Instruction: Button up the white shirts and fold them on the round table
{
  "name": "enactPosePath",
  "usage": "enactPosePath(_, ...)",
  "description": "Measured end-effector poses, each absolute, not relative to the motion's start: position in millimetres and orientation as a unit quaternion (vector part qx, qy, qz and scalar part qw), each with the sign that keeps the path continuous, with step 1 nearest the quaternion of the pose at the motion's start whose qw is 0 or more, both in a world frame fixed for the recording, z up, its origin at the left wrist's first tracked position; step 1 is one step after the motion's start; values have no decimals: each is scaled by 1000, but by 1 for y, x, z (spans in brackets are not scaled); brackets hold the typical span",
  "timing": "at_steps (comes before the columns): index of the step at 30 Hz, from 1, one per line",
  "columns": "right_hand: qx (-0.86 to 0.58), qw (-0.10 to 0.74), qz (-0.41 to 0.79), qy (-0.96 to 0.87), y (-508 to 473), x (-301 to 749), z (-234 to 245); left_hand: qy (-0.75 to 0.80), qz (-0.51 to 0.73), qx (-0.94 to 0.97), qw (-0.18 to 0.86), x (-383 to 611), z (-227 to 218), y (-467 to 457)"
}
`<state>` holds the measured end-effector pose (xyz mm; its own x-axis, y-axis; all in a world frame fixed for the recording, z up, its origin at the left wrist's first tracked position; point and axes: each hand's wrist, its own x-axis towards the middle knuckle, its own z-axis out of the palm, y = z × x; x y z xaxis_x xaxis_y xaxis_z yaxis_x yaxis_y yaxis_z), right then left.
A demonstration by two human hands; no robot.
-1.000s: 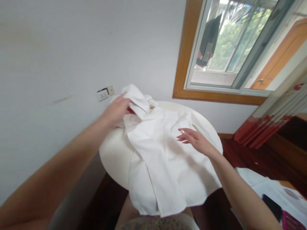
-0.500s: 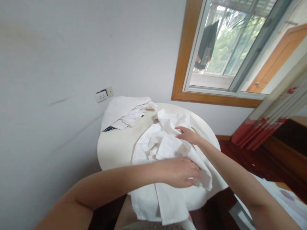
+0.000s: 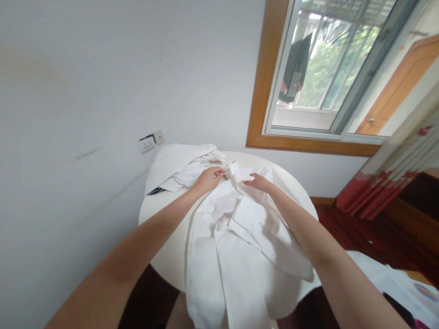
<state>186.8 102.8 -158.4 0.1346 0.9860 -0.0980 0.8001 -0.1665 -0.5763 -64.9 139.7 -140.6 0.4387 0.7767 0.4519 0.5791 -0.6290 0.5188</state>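
Note:
A white shirt (image 3: pixel 240 237) lies spread over a round white table (image 3: pixel 164 214), its lower part hanging over the near edge. My left hand (image 3: pixel 209 177) pinches the shirt's far edge near the collar. My right hand (image 3: pixel 259 182) rests on the same far edge just to the right, fingers curled onto the cloth. A second pile of white clothes (image 3: pixel 178 167) with a dark striped bit sits at the table's far left, just beyond my left hand.
A white wall with a socket (image 3: pixel 151 140) stands behind the table. A wood-framed window (image 3: pixel 308 91) is at the upper right, a red patterned curtain (image 3: pixel 387 178) beside it. Papers (image 3: pixel 404 288) lie at the lower right over a dark red floor.
My left hand has moved from the shirt's near middle up to its far edge. My right hand shifted slightly left along that edge. The shirt lies flatter now.

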Motion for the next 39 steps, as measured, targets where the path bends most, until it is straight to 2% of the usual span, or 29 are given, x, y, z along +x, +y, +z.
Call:
enactPosePath(4,-726,109,147,-663,129,139,-157,422,334,832,136,-70,-146,152)
enactPosePath(7,-716,86,80,-688,127,117,-156,425,310,840,134,-71,-149,164)
enactPosePath(10,-678,112,44,-725,109,116,-155,409,299,857,96,-73,-150,177)
enactPosePath(15,-533,200,9,-822,69,147,-151,406,250,879,-21,-83,-151,202)
enactPosePath(19,-437,242,-1,-866,39,165,-142,419,217,881,-39,-83,-157,231)
enactPosePath(24,-374,258,-16,-891,14,177,-123,293,190,934,-70,-55,-148,243)
enactPosePath(28,-367,243,-12,-898,-2,192,-108,125,131,979,-95,-15,-126,226)
enactPosePath(32,-372,243,-14,-896,-11,213,-99,7,63,996,-70,21,-118,207)
enactPosePath(36,-416,243,-6,-876,-9,237,-91,2,68,997,-43,36,-117,209)
enactPosePath(39,-519,237,-5,-821,-3,261,-72,54,107,992,-25,32,-91,223)
